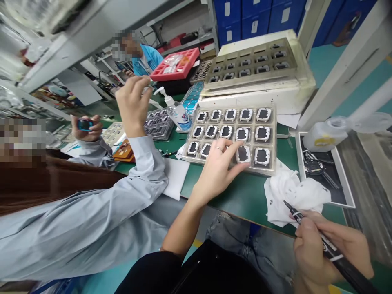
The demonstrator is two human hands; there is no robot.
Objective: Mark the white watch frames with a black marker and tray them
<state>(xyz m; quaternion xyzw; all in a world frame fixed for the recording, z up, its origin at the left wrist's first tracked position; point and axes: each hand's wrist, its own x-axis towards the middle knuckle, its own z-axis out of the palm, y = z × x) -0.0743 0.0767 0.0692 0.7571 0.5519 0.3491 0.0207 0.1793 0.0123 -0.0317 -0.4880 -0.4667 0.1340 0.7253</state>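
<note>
My left hand [217, 169] reaches over a clear plastic tray [232, 127] of white-framed parts with dark centres, in rows of compartments. Its thumb and index finger are spread beside one framed part [243, 154] in the front row; whether they touch it I cannot tell. The other fingers cover part of that row. In my right hand [329, 245] is a black marker pen [295, 213], uncapped, with its tip pointing up and left. Just beyond the tip lies a crumpled white cloth [294, 192] with dark spots.
A co-worker at my left raises one hand [133, 102] and holds a blue-rimmed part [85, 125] in the other. A pump bottle [180, 116] stands behind the tray. Another filled tray [251, 65] rests on a white box. At right are a shallow box [344, 194] and a bottle [326, 134].
</note>
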